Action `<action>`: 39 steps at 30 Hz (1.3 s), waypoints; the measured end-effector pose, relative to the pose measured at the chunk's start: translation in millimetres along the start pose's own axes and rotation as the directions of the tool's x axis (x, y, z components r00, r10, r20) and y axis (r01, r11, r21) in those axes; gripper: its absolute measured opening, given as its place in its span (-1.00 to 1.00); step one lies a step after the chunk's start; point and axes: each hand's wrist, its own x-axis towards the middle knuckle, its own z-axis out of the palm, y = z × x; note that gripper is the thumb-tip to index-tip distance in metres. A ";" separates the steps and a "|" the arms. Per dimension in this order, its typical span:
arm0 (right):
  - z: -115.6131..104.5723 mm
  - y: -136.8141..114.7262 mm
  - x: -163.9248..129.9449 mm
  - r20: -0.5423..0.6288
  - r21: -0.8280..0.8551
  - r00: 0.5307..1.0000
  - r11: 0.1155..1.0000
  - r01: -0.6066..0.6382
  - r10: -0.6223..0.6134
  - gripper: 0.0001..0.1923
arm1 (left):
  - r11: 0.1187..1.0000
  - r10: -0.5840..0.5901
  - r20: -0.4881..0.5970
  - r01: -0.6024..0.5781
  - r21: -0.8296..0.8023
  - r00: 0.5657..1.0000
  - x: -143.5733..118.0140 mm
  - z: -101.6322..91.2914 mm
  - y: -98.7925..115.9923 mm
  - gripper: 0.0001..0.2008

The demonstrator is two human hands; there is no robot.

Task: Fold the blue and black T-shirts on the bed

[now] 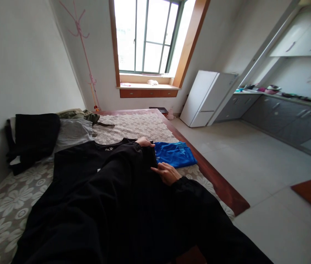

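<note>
A black T-shirt (74,165) lies spread over the patterned bed cover, its neckline with a small white print towards the window. My left hand (145,142) reaches across the shirt and is closed on its fabric near the far right shoulder. Closer to me, my right hand (167,173) has its fingers bent at the shirt's right sleeve edge, the index finger stretched along the cloth; it seems to pinch the fabric there. Just beyond both hands is a folded blue garment (176,154). My black sleeves hide much of the shirt's lower part.
Dark folded clothes (36,135), a sheer whitish cloth (74,134) and an olive garment (89,116) lie along the wall. The bed's reddish-brown edge (216,183) runs down the right. Farther off stand a pink coat rack (85,47) and a white fridge (202,95).
</note>
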 end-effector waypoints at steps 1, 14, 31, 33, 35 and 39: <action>-0.8 -0.4 0.0 0.010 -0.001 1.000 1.000 -0.002 0.002 -0.46 | 1.000 0.022 -0.005 -0.022 0.020 1.000 3.2 2.0 1.9 -0.70; -9.6 -8.7 -2.5 0.119 0.041 0.992 0.998 -0.051 0.046 -0.31 | 0.882 0.348 -0.245 -0.227 0.412 0.905 -48.4 14.9 4.2 -0.66; -57.6 -118.1 7.6 0.254 0.388 0.956 0.921 0.036 -0.144 -0.53 | 0.781 0.140 -0.661 0.328 0.531 0.737 -461.9 -91.6 -192.8 -0.68; -55.7 -145.1 66.3 0.295 0.569 0.885 0.810 0.140 -0.360 -0.54 | 0.796 0.080 -0.723 0.393 0.460 0.686 -467.7 -98.6 -202.8 -0.63; -43.2 -175.0 130.5 0.285 0.726 0.799 0.664 0.180 -0.529 -0.60 | 0.833 0.033 -0.767 0.407 0.376 0.641 -463.0 -104.2 -205.7 -0.62; -2.1 -232.1 244.8 0.259 0.539 0.916 0.833 0.125 -0.305 -0.70 | 0.879 -0.049 -0.805 0.408 0.246 0.591 -445.2 -115.7 -203.8 -0.68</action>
